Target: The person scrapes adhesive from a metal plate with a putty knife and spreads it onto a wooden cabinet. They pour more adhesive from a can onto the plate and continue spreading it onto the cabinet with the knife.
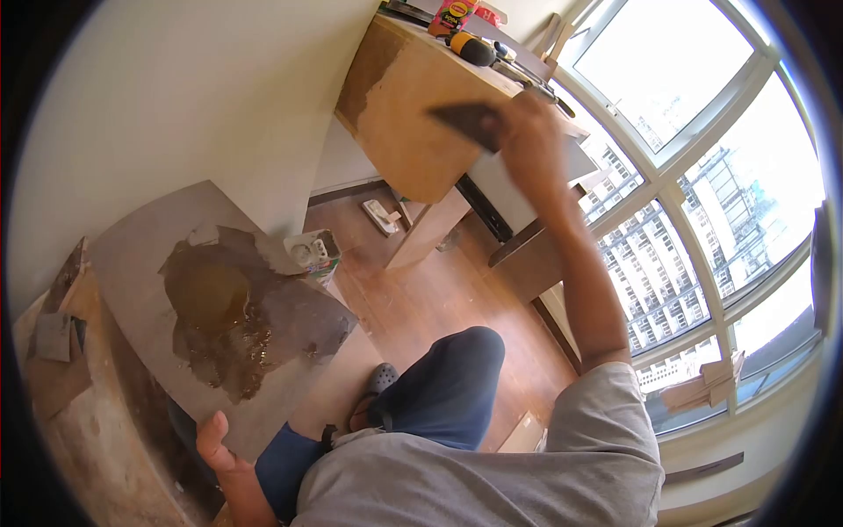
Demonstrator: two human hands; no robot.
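The right grip (531,140) is closed around the handle end of a scraper (470,121). The arm is raised well above the knees. The dark, flat blade sticks out to the left of the fingers and is seen in front of the bare wooden side (399,140) of a desk. The blade is blurred, so whether it touches the wood cannot be told. Just above the scraper, a yellow-and-black tool (472,48) and a pink and yellow can (452,13) are seen on the tabletop (411,33).

The left grip (215,443) is open and holds nothing, with the thumb turned up. It is placed at the lower edge of a grey panel (140,255), well apart from the scraper; contact with the panel cannot be made out. A wet brown glue patch (219,316) is spread across the middle of the panel. A white socket (309,250) is seen by its upper right corner.
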